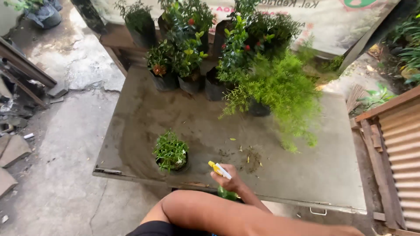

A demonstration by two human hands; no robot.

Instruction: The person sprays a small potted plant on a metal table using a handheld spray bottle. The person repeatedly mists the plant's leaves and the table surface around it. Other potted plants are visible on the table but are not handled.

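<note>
Outdoors, a flat grey metal table [306, 175] stands on cracked concrete ground [57, 175], with a printed banner behind it and a corrugated metal sheet [400, 153] along its right side. Dark pots of leafy and red-flowered plants [188, 57] crowd the table's far edge, and a feathery light-green plant [280, 91] spills forward over the middle right. Alone near the front edge sits a small potted plant [170, 153], with bare tabletop around it and specks of soil and leaf litter [249, 157] just to its right. The near-right stretch of the table is open. One hand [229, 179], which side cannot be told, reaches in over the front edge, fingers wrapped around the neck of a green spray bottle [225, 190] with a yellow and white nozzle [217, 168]. That nozzle points up and left, close to the small potted plant but apart from it. A bent arm [218, 214] crosses the bottom of the view.
</note>
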